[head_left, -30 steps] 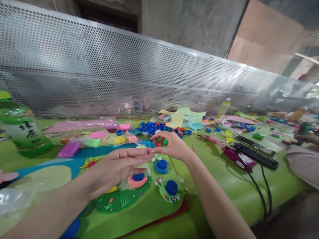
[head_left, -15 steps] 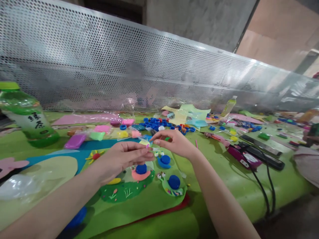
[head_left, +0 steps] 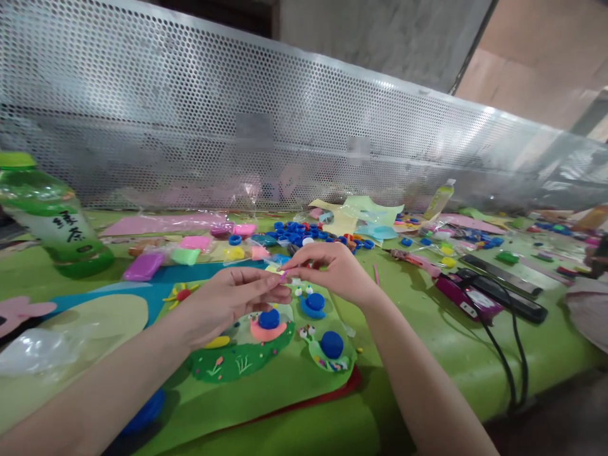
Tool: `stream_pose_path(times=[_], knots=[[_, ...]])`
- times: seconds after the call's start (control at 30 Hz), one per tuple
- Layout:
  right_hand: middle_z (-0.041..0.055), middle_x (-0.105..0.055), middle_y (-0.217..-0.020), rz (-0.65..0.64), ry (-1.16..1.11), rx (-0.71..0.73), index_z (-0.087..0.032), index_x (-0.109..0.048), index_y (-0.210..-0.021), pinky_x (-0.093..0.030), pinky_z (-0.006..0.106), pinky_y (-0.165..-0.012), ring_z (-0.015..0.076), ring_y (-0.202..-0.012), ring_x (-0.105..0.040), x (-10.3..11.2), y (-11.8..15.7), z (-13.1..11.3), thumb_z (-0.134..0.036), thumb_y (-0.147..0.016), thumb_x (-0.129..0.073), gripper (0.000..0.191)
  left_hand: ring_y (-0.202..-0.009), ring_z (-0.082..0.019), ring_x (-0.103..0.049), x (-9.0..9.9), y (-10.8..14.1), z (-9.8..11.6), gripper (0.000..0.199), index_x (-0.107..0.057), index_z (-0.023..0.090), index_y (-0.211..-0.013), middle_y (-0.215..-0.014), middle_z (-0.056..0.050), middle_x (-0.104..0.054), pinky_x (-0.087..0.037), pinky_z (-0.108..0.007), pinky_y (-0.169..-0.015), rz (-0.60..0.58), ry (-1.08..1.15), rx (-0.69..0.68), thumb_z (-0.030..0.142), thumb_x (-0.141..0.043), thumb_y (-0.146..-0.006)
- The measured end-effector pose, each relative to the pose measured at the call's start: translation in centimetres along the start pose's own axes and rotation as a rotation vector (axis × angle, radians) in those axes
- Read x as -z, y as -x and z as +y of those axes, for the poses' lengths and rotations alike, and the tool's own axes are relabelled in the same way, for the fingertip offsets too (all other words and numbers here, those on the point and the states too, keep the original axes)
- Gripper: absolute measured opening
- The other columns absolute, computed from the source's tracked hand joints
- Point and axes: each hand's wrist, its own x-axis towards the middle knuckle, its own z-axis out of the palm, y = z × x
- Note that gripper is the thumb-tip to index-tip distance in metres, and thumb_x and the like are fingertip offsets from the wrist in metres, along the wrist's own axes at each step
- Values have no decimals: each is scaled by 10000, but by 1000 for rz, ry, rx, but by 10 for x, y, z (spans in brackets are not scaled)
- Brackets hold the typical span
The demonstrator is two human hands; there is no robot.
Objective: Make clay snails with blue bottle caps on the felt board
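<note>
My left hand (head_left: 237, 294) pinches a small purple-pink piece, perhaps modelling clay (head_left: 284, 276), between thumb and fingers. From the other side, the fingertips of my right hand (head_left: 332, 269) close on the same piece. Both hands hover over a green craft picture (head_left: 256, 405). Beneath them on it are a pink snail with a blue bottle-cap shell (head_left: 268, 319), a blue snail (head_left: 313, 303) and a green snail (head_left: 331, 346). A yellow flower with a red centre (head_left: 182, 296) sits left of my left hand, which partly hides the picture.
A green tea bottle (head_left: 59, 221) stands at the left. Coloured clay packets (head_left: 144, 266) and blue bottle caps (head_left: 297, 233) lie behind the hands. On the right are a purple power box (head_left: 468, 297) with black cords and a dark flat bar (head_left: 501, 275). A perforated metal panel (head_left: 190, 114) rises behind.
My right fingers have come down and closed on the small purple-pink piece beside my left fingertips. My left hand has barely moved.
</note>
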Motion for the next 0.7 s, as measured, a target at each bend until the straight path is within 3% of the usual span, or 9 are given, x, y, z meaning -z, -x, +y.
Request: stream_pose_path(times=[0.1,0.17,0.27,0.37,0.53,0.6,0.7], knots=[[14,-654,-824,-4,27,-41,-197,-682,-822,-465,237,-617,123,-728,-588,17,2,0,-304,-775,-623,131,-817,-170,-654,1,-1,2,232,-685,185,-784,-787,-17,-723,-478,-243,-710,11,-27,6,395,-660,-690],[15,-661,-850,-70,96,-159,-191,-673,-846,-475,249,-687,130,-766,-600,35,6,3,-280,-782,-612,126,-825,-172,-653,1,-1,3,266,-685,182,-814,-795,-24,-725,-475,-244,-715,31,-85,16,418,-639,-699],[5,-660,-913,-234,376,-608,-207,-658,-882,-468,240,-745,125,-834,-608,63,14,15,-210,-802,-572,117,-843,-173,-649,-1,1,5,285,-678,188,-854,-825,-15,-725,-470,-253,-740,47,-231,16,431,-606,-721],[82,-663,-802,-310,550,-956,-134,-653,-786,-481,296,-599,191,-701,-629,77,20,33,-153,-715,-644,74,-832,-166,-648,-5,3,6,272,-674,204,-864,-830,6,-724,-470,-251,-733,13,-327,-4,423,-597,-721],[73,-609,-605,-440,626,-1167,-130,-551,-500,-467,308,-555,168,-572,-583,68,20,48,-330,-699,-686,312,-804,-163,-654,-7,5,6,234,-684,244,-837,-838,-7,-723,-494,-250,-727,2,-381,-22,429,-601,-719],[45,-601,-626,-524,623,-1215,-128,-576,-574,-477,285,-573,133,-576,-567,61,19,50,-344,-767,-632,295,-818,-175,-653,-6,5,6,236,-684,249,-833,-854,-22,-720,-501,-263,-741,-6,-396,-18,440,-601,-722],[40,-607,-831,-633,605,-1264,-128,-594,-877,-499,277,-640,113,-690,-576,55,18,53,-325,-885,-495,221,-831,-177,-650,-5,5,6,239,-679,245,-834,-874,-29,-716,-501,-264,-748,-14,-405,-16,444,-588,-738]])
